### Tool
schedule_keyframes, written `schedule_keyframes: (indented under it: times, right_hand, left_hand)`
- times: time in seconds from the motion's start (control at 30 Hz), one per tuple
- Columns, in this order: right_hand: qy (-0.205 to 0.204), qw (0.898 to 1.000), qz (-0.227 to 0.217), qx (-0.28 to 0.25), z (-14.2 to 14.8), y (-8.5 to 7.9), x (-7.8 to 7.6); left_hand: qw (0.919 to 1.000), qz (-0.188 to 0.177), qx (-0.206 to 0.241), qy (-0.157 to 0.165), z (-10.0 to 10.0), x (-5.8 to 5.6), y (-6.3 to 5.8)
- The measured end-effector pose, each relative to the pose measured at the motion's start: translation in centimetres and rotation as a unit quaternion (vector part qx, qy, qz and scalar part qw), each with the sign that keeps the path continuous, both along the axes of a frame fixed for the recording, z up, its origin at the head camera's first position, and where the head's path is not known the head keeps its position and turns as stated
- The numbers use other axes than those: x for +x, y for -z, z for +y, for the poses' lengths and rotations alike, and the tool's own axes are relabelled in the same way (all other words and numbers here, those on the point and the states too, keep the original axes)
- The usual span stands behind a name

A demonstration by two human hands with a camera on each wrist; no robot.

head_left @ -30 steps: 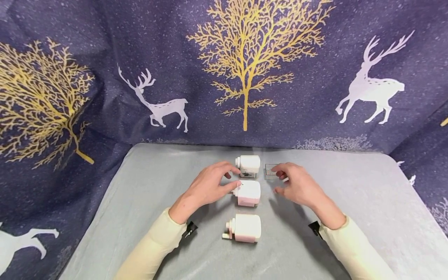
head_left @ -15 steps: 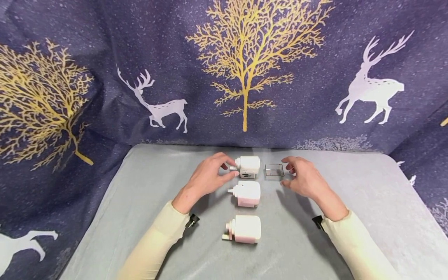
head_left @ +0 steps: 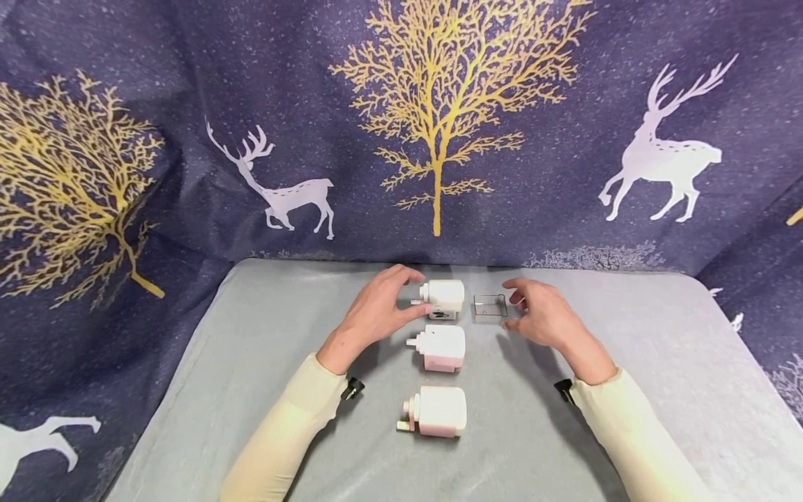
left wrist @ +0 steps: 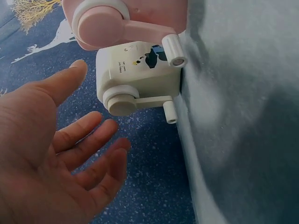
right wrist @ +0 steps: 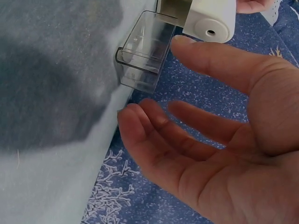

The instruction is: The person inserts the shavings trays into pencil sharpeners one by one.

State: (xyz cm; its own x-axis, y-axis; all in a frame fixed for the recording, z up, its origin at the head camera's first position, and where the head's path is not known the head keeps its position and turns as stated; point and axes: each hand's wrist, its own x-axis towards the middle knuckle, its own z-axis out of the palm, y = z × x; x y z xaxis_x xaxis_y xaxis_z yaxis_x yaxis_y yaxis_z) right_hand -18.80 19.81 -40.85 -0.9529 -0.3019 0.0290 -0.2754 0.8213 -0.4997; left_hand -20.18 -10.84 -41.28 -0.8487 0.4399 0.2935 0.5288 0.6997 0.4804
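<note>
A white hand-crank pencil sharpener (head_left: 447, 296) with a dark printed picture stands at the back of the table. Its clear shavings drawer (head_left: 490, 305) lies just to its right, apart from the body in the head view. My left hand (head_left: 379, 307) is beside the sharpener's crank side, thumb and fingers spread, holding nothing. In the left wrist view the white crank (left wrist: 154, 102) hangs beyond my fingertips. On the drawer's right, my right hand (head_left: 542, 314) has loosely bent, parted fingers and grasps nothing. The right wrist view has the drawer (right wrist: 145, 51) just past the fingertips.
Two pink crank sharpeners stand nearer me in the same row: the middle one (head_left: 445, 347) and the front one (head_left: 442, 411). A grey cloth (head_left: 521, 446) covers the table. Behind it hangs a dark blue curtain (head_left: 370, 237) with deer and trees.
My left hand has moved back from beside the middle pink sharpener to the white one. My right hand has shifted right, off the drawer, which now shows whole.
</note>
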Motion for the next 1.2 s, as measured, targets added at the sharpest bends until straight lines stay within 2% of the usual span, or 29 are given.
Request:
schedule_keyframes:
  times: [0.13, 0.33, 0.6, 0.83, 1.2]
  right_hand:
    - [-0.003, 1.0, -0.002, 0.002, -0.1, 0.2, -0.4]
    - [-0.007, 1.0, -0.007, 0.005, -0.3, 0.7, -0.8]
    - [-0.016, 1.0, -0.004, 0.003, -0.1, 1.5, -1.2]
    - [-0.017, 1.0, -0.008, 0.0, -0.1, 1.8, -1.2]
    - [-0.013, 1.0, -0.006, 0.002, -0.1, 1.8, -1.3]
  left_hand:
    - [0.9997, -0.011, -0.02, 0.005, 0.4, -0.3, 0.0]
    - [0.9994, -0.01, -0.029, 0.016, 0.6, -0.7, 0.5]
    - [0.9992, -0.029, -0.011, 0.025, 0.7, -1.1, 1.1]
    - [0.9992, -0.032, -0.005, 0.022, 0.7, -1.3, 1.5]
    - [0.9991, -0.04, 0.001, 0.017, 0.8, -1.4, 1.6]
